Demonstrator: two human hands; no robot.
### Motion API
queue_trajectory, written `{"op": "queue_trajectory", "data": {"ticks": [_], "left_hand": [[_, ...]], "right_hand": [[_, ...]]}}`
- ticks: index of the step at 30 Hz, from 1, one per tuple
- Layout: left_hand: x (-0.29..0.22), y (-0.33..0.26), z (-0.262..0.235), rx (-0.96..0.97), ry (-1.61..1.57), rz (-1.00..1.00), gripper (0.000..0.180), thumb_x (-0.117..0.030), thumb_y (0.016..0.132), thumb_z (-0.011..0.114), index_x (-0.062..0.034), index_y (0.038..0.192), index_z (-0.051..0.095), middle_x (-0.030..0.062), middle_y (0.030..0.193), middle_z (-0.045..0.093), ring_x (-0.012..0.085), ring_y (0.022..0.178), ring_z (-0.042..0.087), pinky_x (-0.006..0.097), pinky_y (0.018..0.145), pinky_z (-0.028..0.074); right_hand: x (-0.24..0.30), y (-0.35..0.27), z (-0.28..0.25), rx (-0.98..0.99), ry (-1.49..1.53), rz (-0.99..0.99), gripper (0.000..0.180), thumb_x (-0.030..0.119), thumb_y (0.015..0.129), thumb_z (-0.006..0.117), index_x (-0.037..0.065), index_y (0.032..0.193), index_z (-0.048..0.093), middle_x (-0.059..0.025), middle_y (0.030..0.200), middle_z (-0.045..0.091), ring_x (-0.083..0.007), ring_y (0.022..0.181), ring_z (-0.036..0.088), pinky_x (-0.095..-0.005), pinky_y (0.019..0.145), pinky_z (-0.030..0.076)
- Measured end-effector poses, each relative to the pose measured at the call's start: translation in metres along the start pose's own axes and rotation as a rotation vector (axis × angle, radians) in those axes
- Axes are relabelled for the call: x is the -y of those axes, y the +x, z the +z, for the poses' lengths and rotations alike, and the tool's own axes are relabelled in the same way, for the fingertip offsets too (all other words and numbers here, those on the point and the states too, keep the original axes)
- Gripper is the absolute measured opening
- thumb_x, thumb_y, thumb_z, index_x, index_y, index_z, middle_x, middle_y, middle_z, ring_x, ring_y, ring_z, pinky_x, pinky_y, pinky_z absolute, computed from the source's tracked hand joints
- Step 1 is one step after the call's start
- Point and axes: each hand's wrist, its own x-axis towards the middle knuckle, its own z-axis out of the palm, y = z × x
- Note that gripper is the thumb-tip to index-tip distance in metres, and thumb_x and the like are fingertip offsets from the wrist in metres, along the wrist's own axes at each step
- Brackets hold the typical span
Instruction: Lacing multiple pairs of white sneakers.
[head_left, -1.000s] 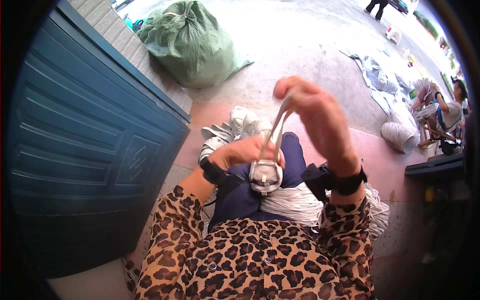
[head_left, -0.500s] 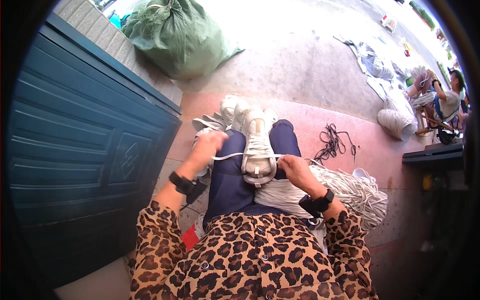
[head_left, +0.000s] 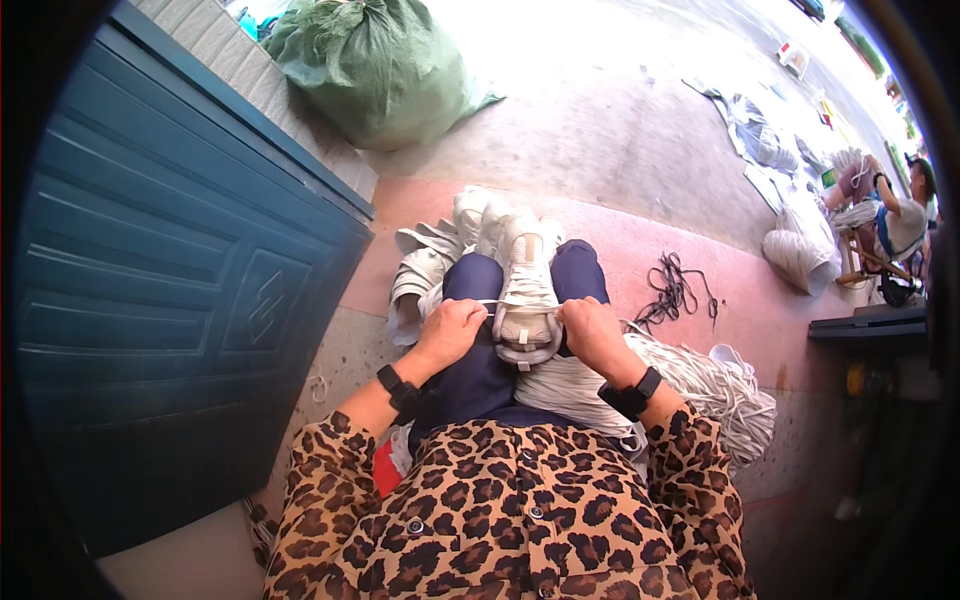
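Observation:
A beige and white sneaker [head_left: 527, 332] rests between my knees, toe pointing away and heel towards me. White shoelace [head_left: 524, 290] runs across its upper, with two strands stretched sideways above the opening. My left hand [head_left: 452, 328] pinches the lace on the left side of the shoe, over my thigh. On the right side, close to the collar, my right hand [head_left: 592, 330] has its fingers closed on the lace too. Beyond the sneaker, more white shoes [head_left: 472, 212] are bunched together. The fingertips of both hands are partly hidden.
A heap of white laces [head_left: 700, 390] lies by my right leg, with tangled black laces [head_left: 675, 290] beyond it. Pale shoe pieces [head_left: 425, 262] are stacked left. A dark blue door [head_left: 150, 270] and green sack [head_left: 385, 75] stand left. Another person [head_left: 900, 215] sits far right near white sacks [head_left: 800, 240].
My left hand has come inward and down, from beyond my left knee to beside the shoe, and now grips the lace there. My right hand stays nearly in place. The view has shifted slightly.

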Motion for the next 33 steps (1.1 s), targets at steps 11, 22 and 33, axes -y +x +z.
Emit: {"op": "queue_trajectory", "data": {"ticks": [11,22,33], "left_hand": [[-0.018,0.01,0.023,-0.154,0.534,0.33,0.011,-0.018,0.078,0.057,-0.0105,0.071,0.062,0.0036,0.068,0.06,0.0244,0.072,0.052,0.038,0.063,0.036],[-0.033,-0.003,0.03,-0.286,0.574,0.337,0.012,-0.014,0.072,0.056,-0.0068,0.082,0.057,0.0042,0.069,0.055,0.0228,0.08,0.049,0.036,0.068,0.035],[-0.038,-0.003,0.028,-0.21,0.895,0.564,0.01,-0.014,0.072,0.052,-0.0058,0.068,0.055,0.0061,0.07,0.053,0.0206,0.078,0.048,0.039,0.073,0.036]], "right_hand": [[0.011,0.002,0.005,-0.067,-0.312,-0.151,0.002,0.01,0.07,0.054,0.009,0.072,0.054,-0.0033,0.068,0.055,-0.0195,0.072,0.052,-0.0342,0.065,0.035],[0.019,-0.004,0.004,-0.146,-0.155,-0.078,0.011,0.012,0.072,0.056,0.004,0.079,0.053,-0.0102,0.073,0.054,-0.0257,0.075,0.051,-0.0366,0.066,0.04],[0.04,0.012,-0.015,0.141,-0.506,-0.195,0.008,0.01,0.072,0.051,0.009,0.078,0.057,-0.0071,0.077,0.057,-0.0214,0.082,0.053,-0.0337,0.071,0.039]]}}
